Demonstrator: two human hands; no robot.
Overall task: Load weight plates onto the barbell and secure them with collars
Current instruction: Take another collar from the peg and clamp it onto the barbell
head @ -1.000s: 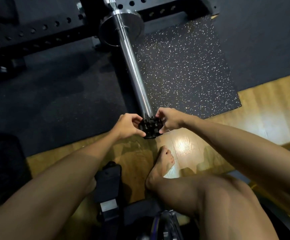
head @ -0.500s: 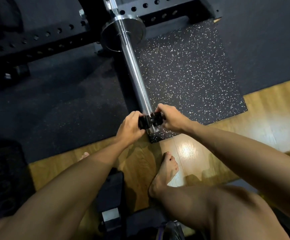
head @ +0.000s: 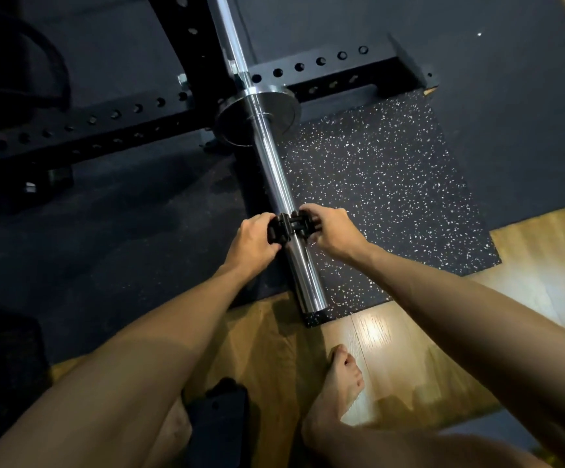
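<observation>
Both hands, the left hand [head: 252, 238] and right hand [head: 330, 231], have fingers closed on the black collar [head: 290, 228] around the shiny bar [head: 276, 170], which points away toward the far stop ring [head: 259, 116].

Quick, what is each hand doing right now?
Left hand: closed on the left side of the black collar, which sits on the barbell sleeve.
Right hand: closed on the collar's right side.
</observation>
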